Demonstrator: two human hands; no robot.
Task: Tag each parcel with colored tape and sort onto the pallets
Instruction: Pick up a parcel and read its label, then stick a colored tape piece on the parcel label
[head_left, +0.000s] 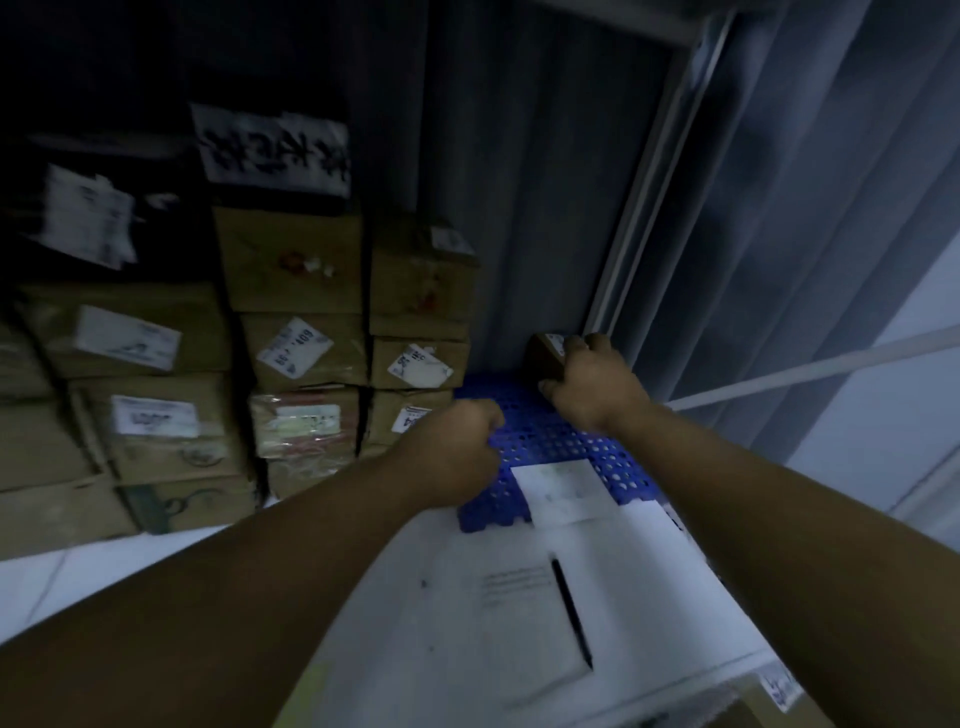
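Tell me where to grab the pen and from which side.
Pinch the pen at mid-barrel, coming straight down from above. It lies flat on the paper, thin and long, so fingers should probably close across its width; both long sides look free.

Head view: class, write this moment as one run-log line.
right hand grips small parcel at far corner of blue pallet | left hand curled over pallet's left edge, contents unseen | cartons stacked left
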